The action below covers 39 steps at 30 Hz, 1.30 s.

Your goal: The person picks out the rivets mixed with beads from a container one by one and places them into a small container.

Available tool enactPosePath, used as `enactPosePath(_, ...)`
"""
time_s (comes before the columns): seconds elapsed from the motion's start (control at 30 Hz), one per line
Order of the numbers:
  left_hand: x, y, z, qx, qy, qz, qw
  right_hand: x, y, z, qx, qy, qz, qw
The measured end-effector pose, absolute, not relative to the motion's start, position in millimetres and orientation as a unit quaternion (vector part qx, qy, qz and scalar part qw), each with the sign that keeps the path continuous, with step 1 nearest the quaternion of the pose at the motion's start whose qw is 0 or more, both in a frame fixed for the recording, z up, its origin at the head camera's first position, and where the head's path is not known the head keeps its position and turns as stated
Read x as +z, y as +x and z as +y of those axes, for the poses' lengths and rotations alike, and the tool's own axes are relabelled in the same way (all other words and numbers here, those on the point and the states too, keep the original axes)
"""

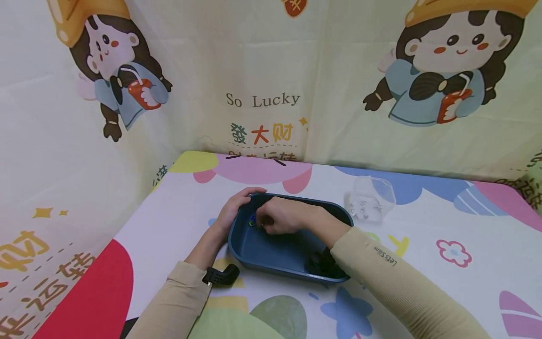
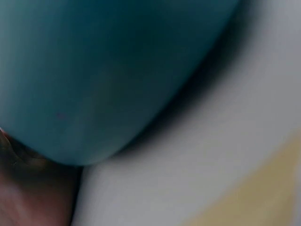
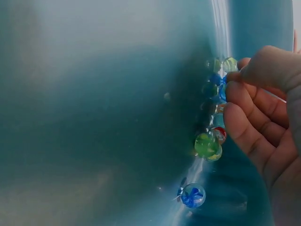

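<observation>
A dark blue plastic basin (image 1: pixel 292 273) with rounded corners stands on the table. Along its left side my left hand (image 1: pixel 234 209) holds the rim, fingers lying over the far left corner. Inside the basin, my right hand (image 1: pixel 279 216) reaches down to the left end, fingers bent. Several glass marbles (image 3: pixel 207 146) lie in a row along the basin's bottom edge in the right wrist view. Thumb and forefinger tips meet beside a yellow-green marble (image 3: pixel 230 64) and a blue one; whether they pinch one is hidden. Another blue marble (image 3: pixel 193 195) sits apart from the row.
Right of the basin, behind my right forearm, lies a see-through plastic container (image 1: pixel 370 200) with small clear shapes in it. A patterned cloth (image 1: pixel 423 301) covers the table. A printed curtain (image 1: pixel 271 56) hangs behind. Black devices are strapped at both wrists.
</observation>
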State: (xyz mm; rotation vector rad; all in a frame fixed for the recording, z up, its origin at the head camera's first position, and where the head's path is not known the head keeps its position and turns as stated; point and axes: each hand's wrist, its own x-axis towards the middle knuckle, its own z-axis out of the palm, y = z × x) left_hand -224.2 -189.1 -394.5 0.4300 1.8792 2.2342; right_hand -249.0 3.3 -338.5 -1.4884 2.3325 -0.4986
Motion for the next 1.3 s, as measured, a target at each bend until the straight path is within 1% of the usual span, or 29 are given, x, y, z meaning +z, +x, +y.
enactPosePath(0.3,-394,-224,-190,0.762,0.158,0.621,0.093,-329,-249,7,-0.236,-0.514,0.812,0.143)
enactPosePath(0.5,-394,-224,-191,0.764,0.16,0.619,0.092,-323,-249,11,-0.262,-0.516,0.807,0.118)
enactPosePath(0.8,-394,-225,-191,0.745,0.147,0.646,0.074,-317,-251,16,-0.286,-0.517,0.803,0.08)
enactPosePath(1.0,-396,-225,-192,0.734,0.147,0.66,0.064,-313,-250,19,-0.3,-0.509,0.803,0.076)
enactPosePath(1.1,-396,-225,-191,0.739,0.151,0.653,0.069,-309,-251,21,-0.315,-0.506,0.8,0.066)
enactPosePath(1.3,-396,-225,-191,0.745,0.16,0.643,0.08,-302,-254,29,-0.346,-0.505,0.79,0.026)
